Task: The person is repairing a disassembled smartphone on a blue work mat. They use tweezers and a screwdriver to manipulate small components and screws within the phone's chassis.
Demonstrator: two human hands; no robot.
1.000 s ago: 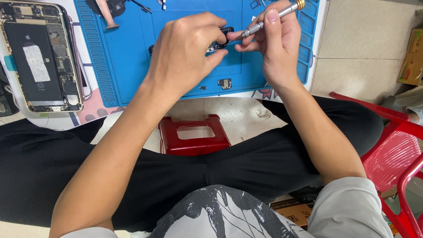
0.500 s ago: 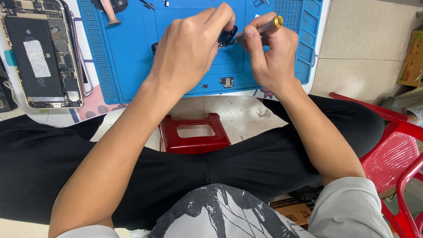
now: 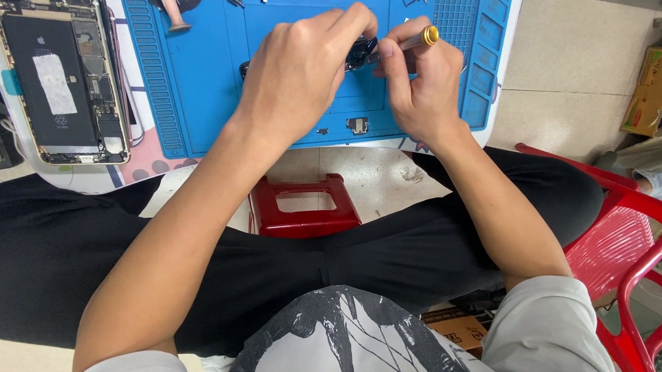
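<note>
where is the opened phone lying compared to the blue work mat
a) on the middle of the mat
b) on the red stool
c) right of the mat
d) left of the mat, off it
d: the opened phone lies inside-up to the left of the blue mat, off its edge, while both hands work over the mat's middle.

blue mat (image 3: 200, 95) open left; opened phone (image 3: 62, 79) beyond.

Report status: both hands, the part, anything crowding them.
Left hand pinching small dark part on blue mat. Right hand gripping screwdriver, tip at part. Loose metal bracket just below; opened phone well left.
</note>
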